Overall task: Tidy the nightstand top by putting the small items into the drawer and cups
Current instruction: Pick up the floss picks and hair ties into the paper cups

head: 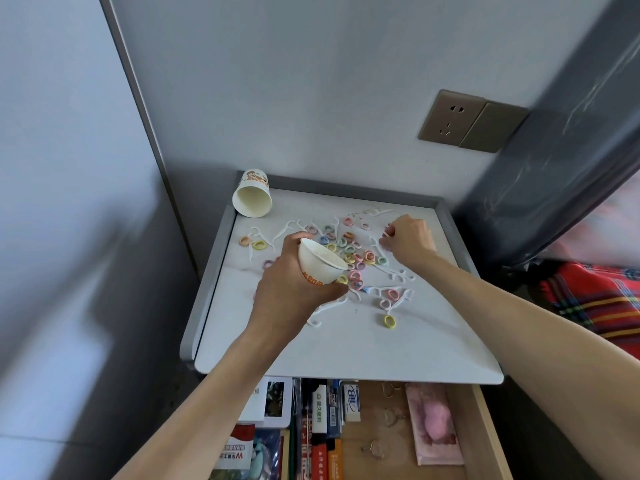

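My left hand grips a white paper cup tilted toward the right, above the white nightstand top. Many small pastel hair ties and white floss picks lie scattered across the top. My right hand reaches down at the far right of the pile, its fingers curled and pinching something small and white, apparently floss picks. A second paper cup lies on its side at the back left corner, its mouth toward me. A lone yellow hair tie lies nearer the front.
The open drawer below the top holds books, boxes, an eraser, a pink packet and metal rings. A wall socket sits on the wall behind. A dark headboard and a red plaid blanket are on the right.
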`<state>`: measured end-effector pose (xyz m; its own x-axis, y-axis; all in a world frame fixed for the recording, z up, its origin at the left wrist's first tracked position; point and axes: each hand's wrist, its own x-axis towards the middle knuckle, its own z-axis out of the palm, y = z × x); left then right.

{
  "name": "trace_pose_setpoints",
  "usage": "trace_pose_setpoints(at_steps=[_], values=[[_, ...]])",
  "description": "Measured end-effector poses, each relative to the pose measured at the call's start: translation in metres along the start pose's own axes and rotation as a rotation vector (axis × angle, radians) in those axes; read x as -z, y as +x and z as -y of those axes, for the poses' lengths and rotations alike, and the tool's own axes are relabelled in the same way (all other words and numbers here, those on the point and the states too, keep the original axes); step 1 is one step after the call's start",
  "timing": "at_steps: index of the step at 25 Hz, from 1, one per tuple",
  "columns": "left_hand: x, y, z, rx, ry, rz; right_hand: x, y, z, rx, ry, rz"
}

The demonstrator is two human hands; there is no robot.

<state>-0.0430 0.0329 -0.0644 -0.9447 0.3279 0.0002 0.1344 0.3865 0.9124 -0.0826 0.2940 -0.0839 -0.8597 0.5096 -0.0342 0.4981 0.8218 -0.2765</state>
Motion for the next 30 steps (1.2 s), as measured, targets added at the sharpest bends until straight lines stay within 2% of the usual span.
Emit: trace_pose_setpoints(at_steps=[9, 12, 14, 15, 17, 20, 23, 25, 28, 30], values=[[0.002, 0.001, 0.001, 0.002, -0.005, 0.0, -0.013, -0.005, 0.015, 0.05, -0.277, 0.047], [0.003, 0.001, 0.002, -0.004, 0.009, -0.003, -0.006, -0.003, 0.015, 0.08, -0.186, -0.038], [0.003, 0.002, 0.003, -0.002, 0.017, 0.003, 0.016, -0.004, 0.023, 0.123, 0.016, -0.083], [0.003, 0.002, 0.002, 0.001, 0.014, 0.005, 0.033, -0.009, 0.031, 0.164, 0.145, -0.05], [0.003, 0.001, 0.002, -0.002, 0.003, 0.005, 0.07, -0.028, 0.05, 0.324, 0.299, 0.122], [0.002, -0.001, 0.002, -0.03, -0.003, 0.007, 0.1, -0.067, 0.08, 0.565, 0.215, 0.345], [0.001, -0.004, -0.001, -0.061, -0.003, 0.016, 0.091, -0.088, 0.099, 0.653, 0.126, 0.455], [0.001, -0.005, -0.003, -0.074, 0.0, 0.004, 0.085, -0.089, 0.099, 0.662, 0.135, 0.426], [0.001, -0.005, -0.003, -0.066, -0.001, -0.025, 0.081, -0.079, 0.084, 0.584, 0.156, 0.204], [0.001, -0.004, -0.004, -0.056, -0.009, -0.032, 0.073, -0.078, 0.072, 0.475, 0.289, 0.225]])
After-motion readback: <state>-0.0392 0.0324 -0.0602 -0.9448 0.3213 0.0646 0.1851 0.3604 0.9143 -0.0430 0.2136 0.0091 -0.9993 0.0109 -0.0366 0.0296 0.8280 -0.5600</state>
